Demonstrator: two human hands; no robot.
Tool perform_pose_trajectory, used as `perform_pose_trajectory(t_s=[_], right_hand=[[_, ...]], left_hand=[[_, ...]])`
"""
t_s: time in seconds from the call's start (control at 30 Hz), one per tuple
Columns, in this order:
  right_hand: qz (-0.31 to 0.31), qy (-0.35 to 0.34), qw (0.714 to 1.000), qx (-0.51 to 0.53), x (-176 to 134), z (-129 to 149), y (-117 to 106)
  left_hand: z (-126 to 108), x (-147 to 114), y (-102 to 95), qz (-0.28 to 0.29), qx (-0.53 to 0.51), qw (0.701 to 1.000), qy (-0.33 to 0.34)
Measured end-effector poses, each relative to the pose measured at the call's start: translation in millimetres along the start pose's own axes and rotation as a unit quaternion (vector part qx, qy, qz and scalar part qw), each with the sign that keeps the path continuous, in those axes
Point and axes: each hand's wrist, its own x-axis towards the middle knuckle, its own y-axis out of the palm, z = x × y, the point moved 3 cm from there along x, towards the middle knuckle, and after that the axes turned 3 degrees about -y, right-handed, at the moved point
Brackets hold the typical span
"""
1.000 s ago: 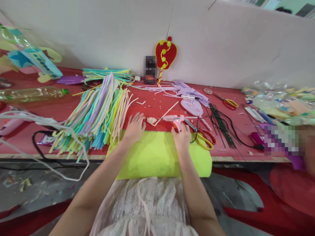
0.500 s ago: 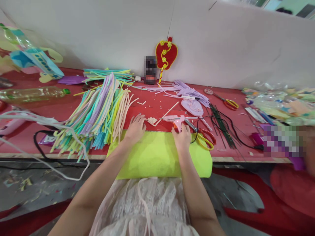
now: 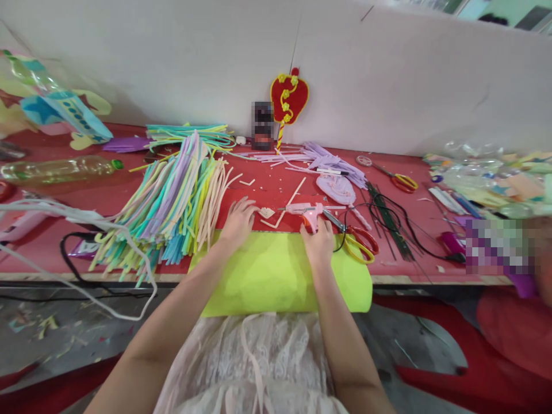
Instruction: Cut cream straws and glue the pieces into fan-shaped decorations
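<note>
My left hand [image 3: 240,221] is at the front edge of the red tabletop, its thumb and fingertips pinching the left end of a small cream fan-shaped pipe-cleaner piece [image 3: 267,213]. Just below and right of that piece lies a bent cream pipe cleaner [image 3: 280,218], its long arm slanting up to the right. A pink glue gun [image 3: 305,210] is in my right hand [image 3: 318,233], fingers wrapped round the handle. Its nozzle points left, a short way from the fan-shaped piece. Below both hands a yellow-green sheet [image 3: 263,276] hangs over the table edge toward my lap.
Left of me is a big heap of coloured pipe cleaners [image 3: 168,201]. Red-and-yellow scissors [image 3: 361,244] and a black cord [image 3: 407,224] lie to the right. Behind are lilac pipe cleaners [image 3: 332,162] and a red fan-shaped ornament [image 3: 290,98]. Another person's arm [image 3: 542,253] shows far right.
The bent cream pipe cleaner has shifted slightly down and now sits apart from the fan-shaped piece. Both hands stay nearly in place, and the view tilts a little.
</note>
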Motion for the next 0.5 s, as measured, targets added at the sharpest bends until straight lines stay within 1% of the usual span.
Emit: perform_pose_trajectory(t_s=[0.13, 0.27, 0.5], right_hand=[[-0.003, 0.002, 1.000, 0.010, 0.5, -0.7, -0.8], [-0.011, 0.006, 1.000, 0.020, 0.4, -1.3, -1.9], [-0.015, 0.002, 0.999, 0.028, 0.6, 0.6, -3.5]], left_hand=[[2.0, 12.9, 0.0, 0.005, 0.053, 0.998, 0.017], [1.1, 17.5, 2.4, 0.029, 0.063, 0.997, 0.013], [0.8, 16.3, 4.7, 0.002, 0.036, 0.999, -0.002]])
